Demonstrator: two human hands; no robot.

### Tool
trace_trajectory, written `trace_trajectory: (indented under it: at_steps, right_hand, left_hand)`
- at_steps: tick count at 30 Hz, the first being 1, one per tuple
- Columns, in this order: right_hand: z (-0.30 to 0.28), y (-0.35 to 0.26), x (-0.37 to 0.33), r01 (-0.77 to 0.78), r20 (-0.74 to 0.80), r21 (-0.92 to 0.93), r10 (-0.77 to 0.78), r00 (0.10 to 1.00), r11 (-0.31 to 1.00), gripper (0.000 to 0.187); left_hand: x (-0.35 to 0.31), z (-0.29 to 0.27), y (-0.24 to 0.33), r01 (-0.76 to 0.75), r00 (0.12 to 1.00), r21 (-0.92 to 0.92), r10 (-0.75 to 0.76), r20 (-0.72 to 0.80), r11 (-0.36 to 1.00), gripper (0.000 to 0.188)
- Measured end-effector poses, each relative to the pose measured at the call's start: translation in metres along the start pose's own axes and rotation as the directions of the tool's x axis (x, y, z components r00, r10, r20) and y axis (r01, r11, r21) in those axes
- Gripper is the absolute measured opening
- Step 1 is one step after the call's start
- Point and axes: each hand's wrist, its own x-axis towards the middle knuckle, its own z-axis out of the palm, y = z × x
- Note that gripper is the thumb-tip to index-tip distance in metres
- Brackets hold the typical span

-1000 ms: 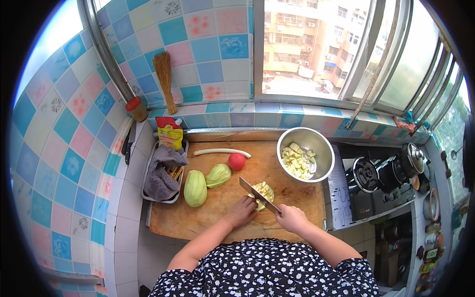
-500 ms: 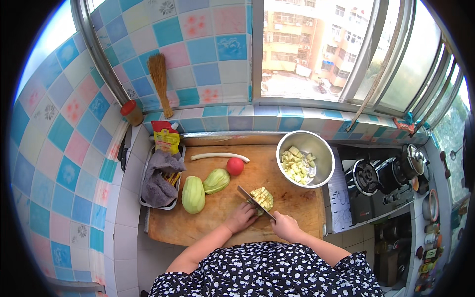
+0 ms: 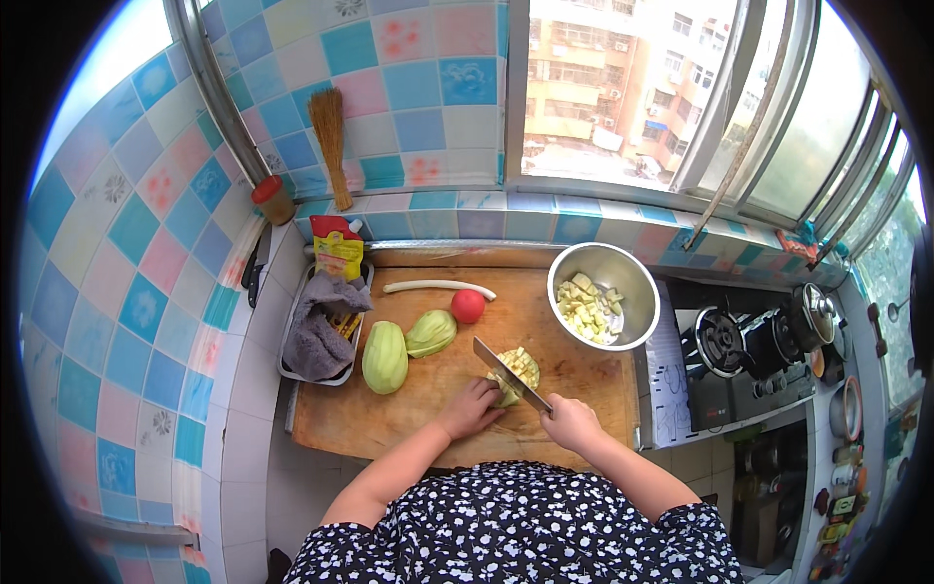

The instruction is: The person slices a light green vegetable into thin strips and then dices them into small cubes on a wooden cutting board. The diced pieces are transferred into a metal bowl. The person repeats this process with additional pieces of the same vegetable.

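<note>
Remote, I'd call this dicing: R hand (image 3: 572, 422) grips knife (image 3: 512, 376) at cut veg (image 3: 526, 364) on board (image 3: 341, 419); L hand (image 3: 471, 408) beside veg, hold unclear. Next cut prob. needs L fingertips clear.

Right hand (image 3: 571, 421) with knife (image 3: 512, 376) at diced vegetable (image 3: 525, 366)

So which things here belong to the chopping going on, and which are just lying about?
In the job:
kitchen knife, in the right hand
partly diced vegetable, at the left hand
wooden cutting board
metal bowl holding pale cubes
two pale-green vegetables, likely

Apparently lying about:
red tomato
white stalk
grey cloth
yellow-and-red pouch
straw brush
</note>
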Motion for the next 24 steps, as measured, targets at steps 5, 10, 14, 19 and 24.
trace_trajectory:
  at_steps: [5,10,14,19,24]
  right_hand:
    - [-0.017,-0.017,-0.013,-0.013,0.071,-0.003,0.013,0.997,1.0,0.027]
    - [-0.004,-0.008,-0.004,-0.018,0.12,-0.052,0.024,0.993,0.998,0.029]
    - [0.001,-0.009,0.001,-0.048,0.149,-0.065,0.057,0.987,0.997,0.029]
    - [0.024,-0.009,0.006,-0.044,0.095,-0.029,0.047,0.994,0.999,0.028]
    - [0.026,-0.006,0.007,-0.038,0.045,0.006,0.038,0.998,0.999,0.029]
  left_hand:
    - [-0.007,0.001,-0.005,0.023,0.999,0.045,-0.024,0.028,0.999,0.022]
    - [-0.006,0.003,-0.003,0.048,0.998,0.031,-0.049,0.04,0.998,0.018]
    - [-0.007,0.002,-0.001,0.052,0.998,0.023,-0.052,0.03,0.998,0.018]
    - [-0.007,0.003,-0.003,0.044,0.999,-0.009,-0.044,0.014,0.999,0.018]
    - [-0.009,0.005,-0.003,0.07,0.997,-0.039,-0.069,0.029,0.997,0.019]
